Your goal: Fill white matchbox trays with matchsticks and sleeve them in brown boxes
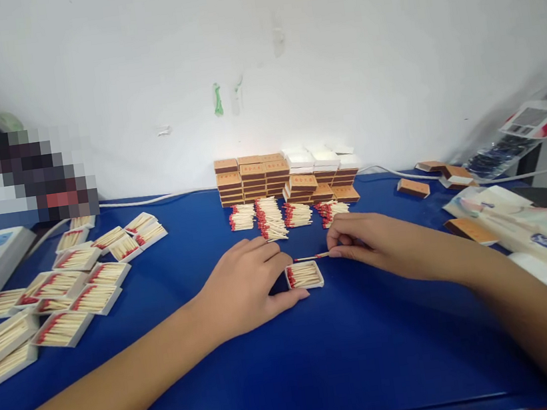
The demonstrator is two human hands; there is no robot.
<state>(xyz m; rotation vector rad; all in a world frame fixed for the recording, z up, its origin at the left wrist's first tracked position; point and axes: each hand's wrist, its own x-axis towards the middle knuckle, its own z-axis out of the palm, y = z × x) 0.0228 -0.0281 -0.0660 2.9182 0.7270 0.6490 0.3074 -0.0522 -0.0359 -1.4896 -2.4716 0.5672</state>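
Observation:
A small white matchbox tray (319, 274) filled with red-headed matches lies on the blue table in front of me. My left hand (247, 288) grips it from the left, thumb along its near side and fingers curled at its far left corner. Just beyond the tray, my right hand (356, 242) pinches the pale end of a match (310, 256). The red head of that match points left towards my left fingers. Behind both hands lie several loose match piles, among them a tall pile (270, 219) and a pile (331, 212) partly hidden by my right hand.
Stacked brown matchboxes (253, 181) stand against the wall, with white trays (315, 159) on top. Many filled trays (79, 259) spread over the left side by a power strip (1, 258). A tissue pack (539, 230) and loose matchboxes (413, 188) lie at the right.

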